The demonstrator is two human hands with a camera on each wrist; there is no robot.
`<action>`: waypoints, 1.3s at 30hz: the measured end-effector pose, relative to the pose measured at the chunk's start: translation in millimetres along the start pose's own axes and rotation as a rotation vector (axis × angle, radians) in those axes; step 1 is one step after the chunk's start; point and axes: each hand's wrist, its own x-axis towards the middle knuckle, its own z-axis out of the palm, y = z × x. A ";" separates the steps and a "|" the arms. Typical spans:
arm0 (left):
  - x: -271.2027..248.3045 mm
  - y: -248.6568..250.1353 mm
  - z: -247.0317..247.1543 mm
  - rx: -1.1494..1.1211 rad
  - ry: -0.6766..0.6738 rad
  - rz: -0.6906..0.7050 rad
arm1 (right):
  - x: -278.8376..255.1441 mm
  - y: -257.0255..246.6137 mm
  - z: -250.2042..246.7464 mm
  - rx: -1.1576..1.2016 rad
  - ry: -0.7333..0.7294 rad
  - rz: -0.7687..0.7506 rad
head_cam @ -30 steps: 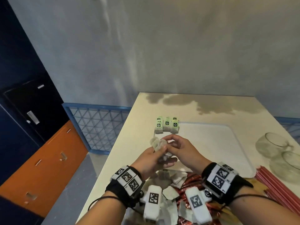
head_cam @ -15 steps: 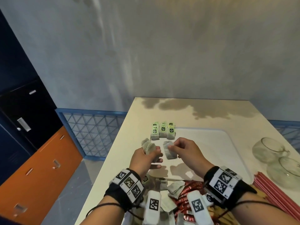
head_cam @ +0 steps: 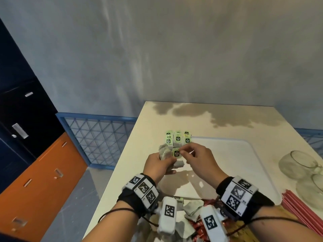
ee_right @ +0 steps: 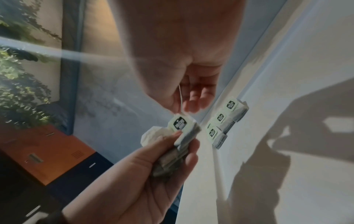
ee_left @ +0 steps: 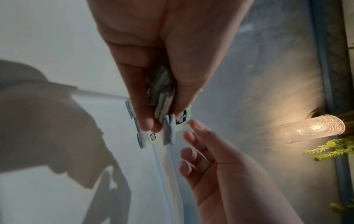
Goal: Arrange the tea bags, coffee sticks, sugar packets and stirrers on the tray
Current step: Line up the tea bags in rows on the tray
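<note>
Mid-frame above the tray [head_cam: 244, 154]: left hand [head_cam: 158, 165] clutching stacked tea bags [head_cam: 165, 153], right hand [head_cam: 199, 158] pinching a green tag [head_cam: 176, 153].

Two glass bowls [head_cam: 300, 165] sit on the table [head_cam: 227, 126].

Your tray [head_cam: 236, 165] lies open to the right; placed tea bags [head_cam: 177, 139] crowd its far-left corner, glass bowls [head_cam: 300, 165] flank it.
</note>
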 end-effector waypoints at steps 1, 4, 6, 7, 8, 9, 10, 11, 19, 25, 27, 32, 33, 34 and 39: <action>5.8 -1.1 -1.4 0.007 -0.015 -0.011 | 7.2 3.9 -1.4 -0.005 0.002 0.006; 12.9 -2.7 -5.1 0.019 -0.068 -0.047 | 19.1 10.7 -3.5 0.009 -0.110 0.029; 22.0 -5.1 -8.4 0.027 -0.062 -0.100 | 27.0 19.2 0.4 0.042 -0.184 0.062; 25.7 -6.0 -10.6 0.026 -0.041 -0.131 | 30.8 24.6 2.4 0.044 -0.211 0.089; 31.5 -7.7 -13.8 0.008 -0.016 -0.168 | 36.8 30.4 5.2 0.030 -0.241 0.124; 35.2 -10.1 -16.8 -0.038 -0.002 -0.216 | 41.0 36.3 7.5 0.004 -0.268 0.159; 39.1 -11.6 -19.9 -0.113 -0.003 -0.270 | 46.4 41.9 9.5 -0.033 -0.289 0.185; 43.9 -12.7 -23.2 -0.202 -0.026 -0.318 | 53.4 48.0 12.3 -0.081 -0.301 0.199; 75.5 -13.0 -44.8 -0.317 -0.100 -0.340 | 100.1 65.0 23.0 -0.222 -0.125 0.173; 85.8 -16.0 -52.0 -0.397 -0.112 -0.348 | 131.1 65.9 22.2 -0.257 -0.091 0.191; 85.8 -18.8 -51.8 -0.418 -0.121 -0.361 | 134.5 65.1 23.9 -0.269 -0.099 0.183; 78.4 -19.5 -46.9 -0.377 -0.125 -0.321 | 128.1 62.8 24.0 -0.150 -0.052 0.215; 75.6 -18.5 -45.5 -0.351 -0.120 -0.307 | 122.9 60.6 22.2 -0.096 -0.027 0.220; 73.6 -17.7 -44.0 -0.334 -0.116 -0.296 | 117.1 57.8 20.8 -0.029 -0.012 0.221; 57.4 -12.0 -31.0 -0.224 -0.118 -0.246 | 75.3 34.2 14.8 0.275 -0.181 0.181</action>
